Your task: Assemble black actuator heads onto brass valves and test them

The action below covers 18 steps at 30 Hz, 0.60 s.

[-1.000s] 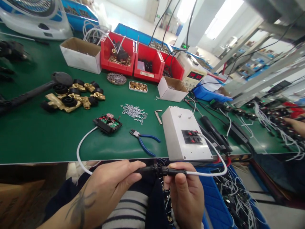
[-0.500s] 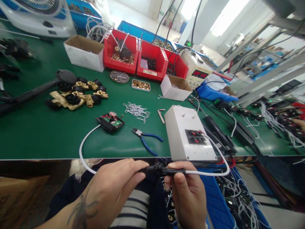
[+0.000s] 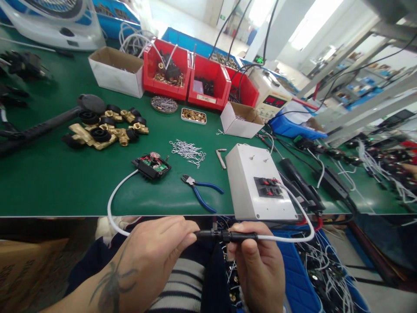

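My left hand (image 3: 153,252) pinches the left half of a black inline cable connector (image 3: 219,236) below the table's front edge. My right hand (image 3: 257,265) grips the right half of the same connector; the two halves meet between my hands. A white cable (image 3: 112,204) loops from my left hand up to a small open black module with a circuit board (image 3: 151,165) on the green mat. Another white cable (image 3: 301,217) curves from my right hand up to the red and black terminals on a white test box (image 3: 247,178).
Blue-handled pliers (image 3: 202,189), a pile of wire clips (image 3: 188,151) and brass fittings with black caps (image 3: 107,130) lie on the green table (image 3: 48,182). Red bins (image 3: 187,80), cardboard boxes and a power supply (image 3: 270,98) stand behind. A blue crate of wired parts (image 3: 299,278) sits low right.
My hands and the connector have shifted slightly right and down. The view has drifted a little; the items on the table stay put.
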### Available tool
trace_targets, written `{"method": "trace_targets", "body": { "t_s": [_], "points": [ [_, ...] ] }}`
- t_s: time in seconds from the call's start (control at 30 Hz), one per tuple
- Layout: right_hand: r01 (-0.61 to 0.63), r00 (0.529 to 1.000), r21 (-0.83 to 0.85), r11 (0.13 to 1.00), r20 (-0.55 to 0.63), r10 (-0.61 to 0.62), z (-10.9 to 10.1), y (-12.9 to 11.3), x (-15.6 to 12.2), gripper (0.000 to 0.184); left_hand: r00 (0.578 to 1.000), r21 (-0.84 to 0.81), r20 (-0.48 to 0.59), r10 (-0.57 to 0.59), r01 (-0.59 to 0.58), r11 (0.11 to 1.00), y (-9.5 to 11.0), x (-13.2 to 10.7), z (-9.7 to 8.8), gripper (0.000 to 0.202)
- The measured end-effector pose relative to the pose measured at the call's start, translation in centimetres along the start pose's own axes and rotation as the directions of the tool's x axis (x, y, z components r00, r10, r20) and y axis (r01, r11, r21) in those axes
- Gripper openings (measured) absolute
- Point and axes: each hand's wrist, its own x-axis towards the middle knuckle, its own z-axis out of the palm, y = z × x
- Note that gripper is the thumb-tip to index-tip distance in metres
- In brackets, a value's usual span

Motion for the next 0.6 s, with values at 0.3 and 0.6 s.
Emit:
{"method": "trace_targets", "body": {
  "t_s": [0.3, 0.6],
  "points": [
    [-0.032, 0.998, -0.048, 0.998, 0.048, 0.034, -0.34, -0.04, 0.1, 0.011, 0.998, 0.004, 0.06, -0.007, 0.007, 1.0, -0.17, -0.1, -0.13, 0.035],
    [-0.021, 0.996, -0.099, 0.995, 0.084, 0.029, 0.02, 0.36, 0.25, 0.009, 0.999, 0.009, 0.049, -0.009, 0.009, 1.0, -0.19, 0.55, -0.19, 0.035]
  ]
}}
